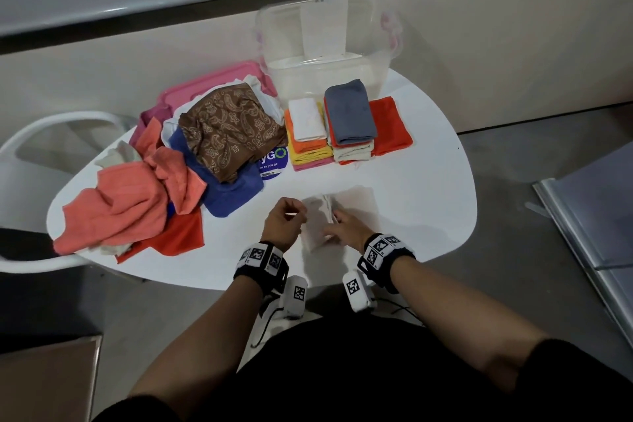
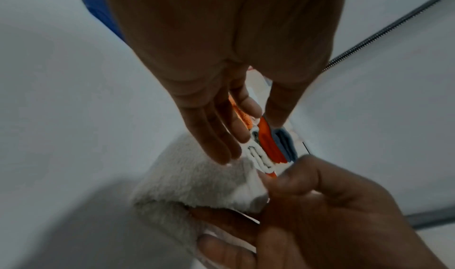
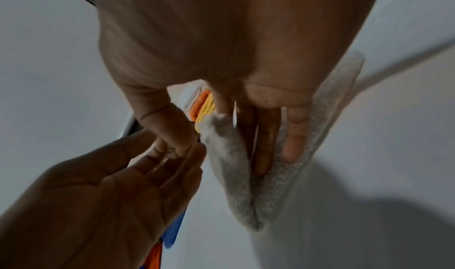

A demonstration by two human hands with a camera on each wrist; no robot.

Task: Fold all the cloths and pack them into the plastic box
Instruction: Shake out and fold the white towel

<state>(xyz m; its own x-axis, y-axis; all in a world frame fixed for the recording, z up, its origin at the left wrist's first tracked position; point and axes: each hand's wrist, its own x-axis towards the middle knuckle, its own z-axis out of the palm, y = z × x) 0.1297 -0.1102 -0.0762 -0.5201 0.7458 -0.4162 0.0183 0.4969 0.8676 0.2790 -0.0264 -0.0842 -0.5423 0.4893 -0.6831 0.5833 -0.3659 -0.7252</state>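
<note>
A pale fluffy cloth [image 1: 356, 202] [image 2: 187, 176] [image 3: 226, 166] lies partly folded near the front of the white table [image 1: 428, 181]. My right hand [image 1: 342, 228] [image 3: 246, 74] has its fingers slipped into the fold, and it pinches the upper flap against the thumb [image 2: 290, 176]. My left hand [image 1: 284, 219] [image 2: 216, 98] [image 3: 110, 195] hovers at the cloth's left edge with relaxed, nearly straight fingers and holds nothing. The clear plastic box [image 1: 342, 75] stands at the back of the table with no cloths visible inside.
A heap of unfolded cloths [image 1: 205, 147], coral, blue, brown-patterned and red, fills the table's left side over a pink lid [image 1: 212, 86]. Two stacks of folded cloths [image 1: 308, 134] [image 1: 349, 113] and a red cloth [image 1: 390, 127] sit before the box. A white chair [image 1: 51, 134] stands left.
</note>
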